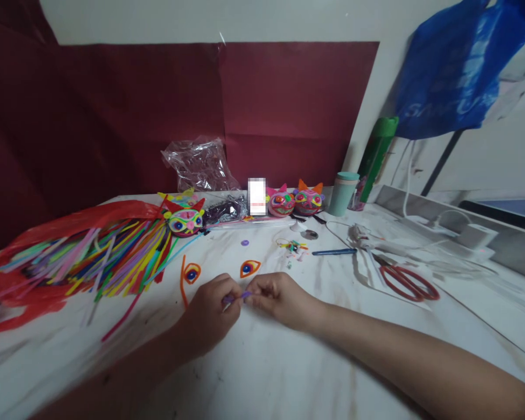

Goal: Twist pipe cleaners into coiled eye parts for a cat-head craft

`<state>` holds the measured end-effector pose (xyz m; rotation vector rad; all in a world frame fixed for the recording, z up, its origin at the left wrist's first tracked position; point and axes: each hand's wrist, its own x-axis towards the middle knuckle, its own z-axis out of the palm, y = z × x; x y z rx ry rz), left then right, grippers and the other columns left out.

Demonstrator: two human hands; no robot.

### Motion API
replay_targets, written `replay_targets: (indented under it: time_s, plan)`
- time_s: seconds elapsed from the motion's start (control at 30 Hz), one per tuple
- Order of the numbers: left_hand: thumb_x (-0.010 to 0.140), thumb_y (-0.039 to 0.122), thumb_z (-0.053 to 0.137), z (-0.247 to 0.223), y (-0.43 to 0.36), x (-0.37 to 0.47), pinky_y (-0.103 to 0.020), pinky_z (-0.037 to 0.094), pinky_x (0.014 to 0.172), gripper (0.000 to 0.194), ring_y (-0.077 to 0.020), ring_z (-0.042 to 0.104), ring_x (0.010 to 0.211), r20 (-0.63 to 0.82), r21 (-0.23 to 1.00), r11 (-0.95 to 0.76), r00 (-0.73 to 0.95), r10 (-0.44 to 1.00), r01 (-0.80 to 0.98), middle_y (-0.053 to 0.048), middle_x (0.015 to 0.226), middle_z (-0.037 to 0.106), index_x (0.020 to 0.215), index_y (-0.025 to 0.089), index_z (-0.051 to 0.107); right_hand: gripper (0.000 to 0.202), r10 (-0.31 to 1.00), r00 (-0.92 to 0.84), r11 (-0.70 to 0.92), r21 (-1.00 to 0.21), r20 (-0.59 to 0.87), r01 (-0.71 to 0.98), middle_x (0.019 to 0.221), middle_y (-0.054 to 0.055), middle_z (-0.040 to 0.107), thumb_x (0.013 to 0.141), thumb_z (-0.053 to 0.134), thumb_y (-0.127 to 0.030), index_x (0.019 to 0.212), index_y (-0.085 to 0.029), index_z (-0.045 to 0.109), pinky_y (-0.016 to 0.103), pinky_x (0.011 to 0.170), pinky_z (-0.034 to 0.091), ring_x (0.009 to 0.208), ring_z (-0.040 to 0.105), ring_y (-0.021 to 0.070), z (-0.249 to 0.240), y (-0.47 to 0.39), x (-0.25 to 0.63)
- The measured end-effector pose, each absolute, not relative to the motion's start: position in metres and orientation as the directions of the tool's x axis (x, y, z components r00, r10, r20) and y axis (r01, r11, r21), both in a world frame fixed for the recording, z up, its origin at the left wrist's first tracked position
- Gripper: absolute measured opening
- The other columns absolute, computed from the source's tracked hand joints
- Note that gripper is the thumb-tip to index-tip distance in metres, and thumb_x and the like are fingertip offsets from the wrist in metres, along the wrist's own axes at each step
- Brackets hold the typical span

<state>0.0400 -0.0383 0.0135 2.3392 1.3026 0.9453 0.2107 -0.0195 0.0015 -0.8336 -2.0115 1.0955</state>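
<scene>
Both my hands meet over the table, pinching one short purple pipe cleaner [245, 294] between them. My left hand [216, 303] is closed around one end, and part of the purple piece shows in its fingers. My right hand [277, 297] pinches the other end with thumb and forefinger. Just beyond them lie two orange-rimmed eye shapes with dark blue centres, a left eye [192, 273] and a right eye [249, 268]. Beside the left eye is a loose orange pipe cleaner [182, 283]. A small purple coil [244, 242] rests farther back.
Many coloured pipe cleaners [114, 256] lie on red plastic at left, near a decorated cat head [184, 221]. Two more heads, one pink-eared [281, 201] and one orange-eared [310, 199], stand behind. Red-handled scissors [409, 283], a blue pen [333, 252] and a green cup [343, 195] are at right.
</scene>
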Motion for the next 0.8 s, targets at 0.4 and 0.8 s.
replay_targets:
  time_s: [0.4,0.8]
  plan:
    - [0.073,0.023,0.047,0.011,-0.042,0.045,-0.022,0.037,0.055,0.014,-0.0116,0.046,0.058,0.366,0.734,-0.394,0.167,0.915,0.552,0.004,0.058,0.047,0.06,0.018,0.05,0.034,0.861,-0.436,0.285,-0.958,0.262,-0.013,0.059,-0.003,0.045,0.077,0.053,-0.049,0.069,-0.016,0.051,0.022,0.051,0.035,0.053,0.04,0.0092,-0.002,-0.028,0.201]
    - [0.077,0.016,0.045,0.019,-0.039,0.036,-0.023,0.037,0.059,0.013,-0.0126,0.049,0.063,0.396,0.556,-0.52,0.344,0.852,0.648,0.002,0.066,0.05,0.067,0.017,0.053,0.02,0.816,-0.457,0.527,-0.78,0.355,0.336,0.057,-0.004,0.039,0.082,0.047,-0.024,0.064,-0.017,0.046,0.021,0.051,0.029,0.054,0.035,0.0093,0.006,-0.025,0.209]
